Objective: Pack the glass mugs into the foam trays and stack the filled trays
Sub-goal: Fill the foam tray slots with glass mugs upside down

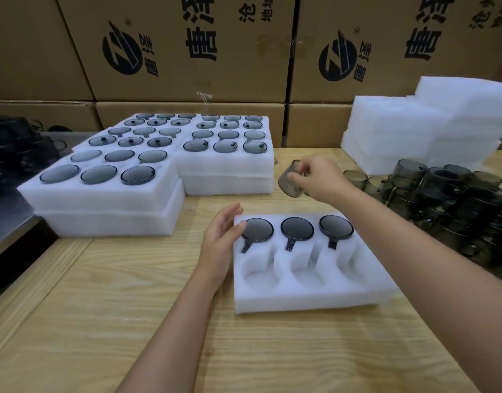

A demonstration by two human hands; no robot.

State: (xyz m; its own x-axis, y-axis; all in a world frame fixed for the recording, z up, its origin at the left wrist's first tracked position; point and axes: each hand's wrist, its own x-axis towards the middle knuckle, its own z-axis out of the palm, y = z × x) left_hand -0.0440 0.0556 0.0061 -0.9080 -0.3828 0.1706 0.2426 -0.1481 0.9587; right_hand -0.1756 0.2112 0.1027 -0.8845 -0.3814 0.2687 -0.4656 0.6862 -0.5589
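A white foam tray [306, 299] lies in front of me on the wooden table. Its far row holds three smoky glass mugs [297, 228] upside down; the three near pockets are empty. My left hand [223, 236] rests open against the tray's left edge, fingers straight beside the leftmost mug. My right hand [318, 177] hovers beyond the tray and grips a smoky glass mug [291, 181], tilted in the air.
Stacks of filled foam trays [136, 194] stand at the left and centre back. Loose glass mugs [448, 191] crowd the right side. Empty foam trays [414, 129] are piled at back right. Cardboard boxes [187, 52] wall the rear.
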